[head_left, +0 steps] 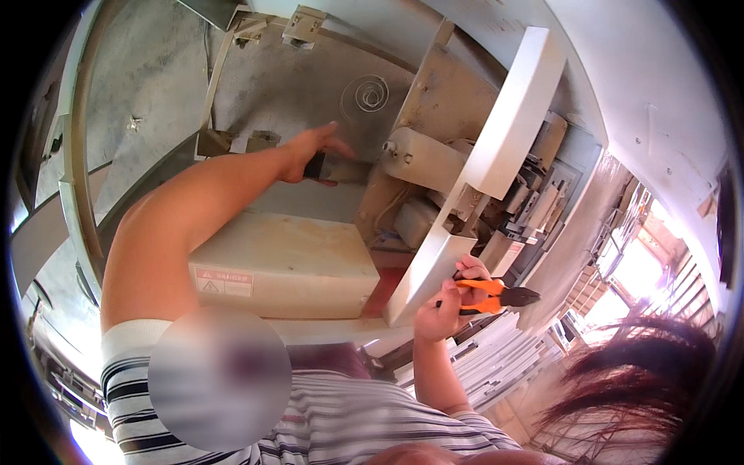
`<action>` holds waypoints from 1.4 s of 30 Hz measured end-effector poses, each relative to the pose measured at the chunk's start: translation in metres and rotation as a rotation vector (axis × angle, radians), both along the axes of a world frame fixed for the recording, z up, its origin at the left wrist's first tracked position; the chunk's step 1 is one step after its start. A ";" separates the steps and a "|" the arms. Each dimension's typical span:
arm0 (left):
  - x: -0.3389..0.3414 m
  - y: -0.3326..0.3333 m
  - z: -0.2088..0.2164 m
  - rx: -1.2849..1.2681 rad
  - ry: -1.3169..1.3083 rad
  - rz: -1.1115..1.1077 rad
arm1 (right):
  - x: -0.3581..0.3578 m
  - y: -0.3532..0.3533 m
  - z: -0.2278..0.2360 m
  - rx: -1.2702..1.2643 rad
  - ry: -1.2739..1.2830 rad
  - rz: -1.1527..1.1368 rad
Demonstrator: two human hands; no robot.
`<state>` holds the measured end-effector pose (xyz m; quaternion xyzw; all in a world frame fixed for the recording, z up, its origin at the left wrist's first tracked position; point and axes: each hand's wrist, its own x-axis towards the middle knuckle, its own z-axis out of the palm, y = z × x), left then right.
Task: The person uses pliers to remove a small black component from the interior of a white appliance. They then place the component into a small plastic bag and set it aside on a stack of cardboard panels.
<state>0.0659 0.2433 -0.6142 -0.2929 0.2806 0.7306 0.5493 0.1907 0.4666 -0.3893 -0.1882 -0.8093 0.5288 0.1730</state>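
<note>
Gripping probably stiff, weighty orange-and-black-handled metal pliers [497,291] by their handles [483,307], the sensible hold, the right hand [442,311] is near the off-white rectangular beam [428,277]; the blurred left hand [314,149] seems open.

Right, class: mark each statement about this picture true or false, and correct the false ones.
1. The right hand holds pliers with orange-and-black handles. True.
2. The thin pale coil is wound around the pliers. False: it lies apart from them, above the left hand in the picture.
3. The pale box bears a warning label. True.
4. The left sleeve is plain red. False: it is striped.
</note>
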 end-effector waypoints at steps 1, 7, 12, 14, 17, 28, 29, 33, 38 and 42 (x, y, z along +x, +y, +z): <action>0.003 0.000 -0.001 0.004 -0.011 0.030 | 0.001 0.000 0.000 -0.015 -0.014 0.012; 0.010 0.010 -0.013 -0.175 0.122 0.005 | 0.001 0.005 0.002 -0.060 -0.057 0.023; 0.013 0.020 -0.010 -0.318 0.103 0.006 | 0.000 0.008 0.003 -0.021 -0.064 0.084; 0.015 0.021 -0.015 -0.331 0.079 0.020 | -0.001 0.009 0.003 -0.014 -0.076 0.084; 0.020 0.027 -0.028 -0.343 0.072 0.037 | -0.003 0.007 0.007 -0.034 -0.099 0.076; 0.019 0.045 -0.024 -0.552 0.099 0.047 | -0.005 0.008 0.008 -0.034 -0.129 0.068; 0.018 0.045 -0.022 -0.545 0.064 0.056 | -0.005 0.007 0.008 -0.037 -0.140 0.063; 0.018 0.047 -0.025 -0.519 0.008 0.078 | -0.005 0.005 0.010 -0.044 -0.150 0.045; 0.023 0.042 -0.034 -0.445 0.072 -0.003 | -0.002 0.014 0.007 0.070 -0.114 0.172; 0.003 0.020 -0.011 -0.393 0.073 -0.037 | 0.001 0.012 0.006 0.008 -0.101 0.148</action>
